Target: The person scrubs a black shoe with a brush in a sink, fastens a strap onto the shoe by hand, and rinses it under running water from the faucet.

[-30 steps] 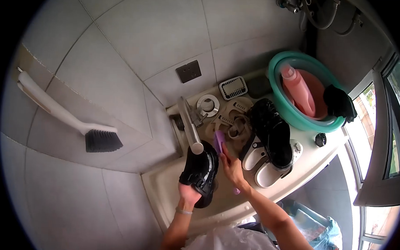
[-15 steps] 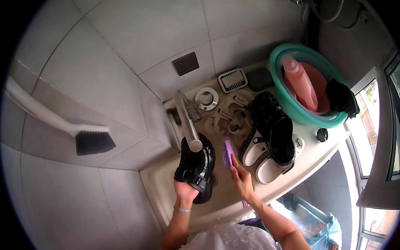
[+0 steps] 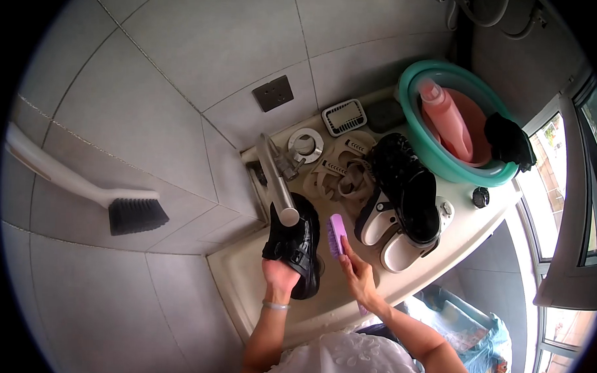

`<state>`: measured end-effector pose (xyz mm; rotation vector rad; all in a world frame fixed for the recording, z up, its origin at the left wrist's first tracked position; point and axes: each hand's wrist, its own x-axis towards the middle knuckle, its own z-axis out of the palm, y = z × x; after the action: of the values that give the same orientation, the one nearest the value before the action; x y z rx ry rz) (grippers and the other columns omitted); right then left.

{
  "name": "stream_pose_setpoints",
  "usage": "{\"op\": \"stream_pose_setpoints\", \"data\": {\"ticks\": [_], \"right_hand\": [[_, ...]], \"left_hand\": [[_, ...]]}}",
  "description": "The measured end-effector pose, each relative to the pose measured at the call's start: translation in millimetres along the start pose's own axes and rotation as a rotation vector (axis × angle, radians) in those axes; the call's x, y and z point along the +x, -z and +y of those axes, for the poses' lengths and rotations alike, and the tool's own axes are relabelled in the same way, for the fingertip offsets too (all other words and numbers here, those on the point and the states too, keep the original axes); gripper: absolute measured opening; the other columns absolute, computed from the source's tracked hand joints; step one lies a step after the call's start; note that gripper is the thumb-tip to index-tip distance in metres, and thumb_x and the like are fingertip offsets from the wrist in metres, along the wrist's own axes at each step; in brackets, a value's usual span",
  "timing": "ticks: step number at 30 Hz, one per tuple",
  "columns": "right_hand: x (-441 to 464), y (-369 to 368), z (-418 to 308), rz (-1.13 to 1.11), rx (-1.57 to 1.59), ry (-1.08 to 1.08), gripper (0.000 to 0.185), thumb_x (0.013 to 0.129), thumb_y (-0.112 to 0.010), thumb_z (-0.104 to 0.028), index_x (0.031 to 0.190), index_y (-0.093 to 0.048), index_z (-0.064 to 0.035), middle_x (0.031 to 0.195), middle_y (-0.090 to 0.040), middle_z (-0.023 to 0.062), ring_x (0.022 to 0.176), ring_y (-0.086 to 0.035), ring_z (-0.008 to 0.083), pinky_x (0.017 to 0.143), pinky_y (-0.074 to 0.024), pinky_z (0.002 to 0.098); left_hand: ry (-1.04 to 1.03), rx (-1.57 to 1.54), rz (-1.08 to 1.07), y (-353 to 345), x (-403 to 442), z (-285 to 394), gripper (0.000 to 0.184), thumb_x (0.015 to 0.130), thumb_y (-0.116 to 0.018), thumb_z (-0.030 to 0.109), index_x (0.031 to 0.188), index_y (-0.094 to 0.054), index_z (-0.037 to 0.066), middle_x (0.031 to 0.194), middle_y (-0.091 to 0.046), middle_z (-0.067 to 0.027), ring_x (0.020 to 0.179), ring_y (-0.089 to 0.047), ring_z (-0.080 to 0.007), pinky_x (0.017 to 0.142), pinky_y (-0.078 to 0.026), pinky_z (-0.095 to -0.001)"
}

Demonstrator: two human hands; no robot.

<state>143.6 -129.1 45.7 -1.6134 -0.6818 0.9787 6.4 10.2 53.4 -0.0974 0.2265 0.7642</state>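
Observation:
My left hand is wrapped round a shiny, wet-looking black sandal with buckled straps. The sandal is held in the basin, below the spout of the metal tap; whether water runs cannot be made out. In my right hand is a purple scrubbing brush, its bristles facing left toward the sandal, with a small gap between them. Just right of the brush lie white-and-black clogs with a black clog on top. Behind it rest beige strappy sandals.
A green basin at the back right holds a pink bottle, with a black cloth over its rim. A soap dish sits by the wall. A long-handled brush shows at left. A small dark round object lies near the edge.
My right hand and the purple brush have moved slightly down, toward me. My left hand keeps hold of the black sandal, which has risen slightly. The view has shifted a little.

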Motion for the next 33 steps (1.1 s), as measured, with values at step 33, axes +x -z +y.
{"op": "stream_pose_setpoints", "data": {"ticks": [33], "right_hand": [[80.0, -43.6, 4.3, 0.053, -0.427, 0.25, 0.037, 0.091, -0.055, -0.015, 0.128, -0.056, -0.0168, 0.074, -0.058, 0.0274, 0.069, -0.058, 0.0459, 0.055, -0.047, 0.0466]], "left_hand": [[-0.069, 0.743, 0.41, 92.0, 11.0, -23.8, 0.047, 0.1, -0.03, 0.029, 0.135, -0.044, 0.002, 0.133, -0.05, -0.0069, 0.121, -0.048, -0.0215, 0.105, -0.036, -0.0355]]}}
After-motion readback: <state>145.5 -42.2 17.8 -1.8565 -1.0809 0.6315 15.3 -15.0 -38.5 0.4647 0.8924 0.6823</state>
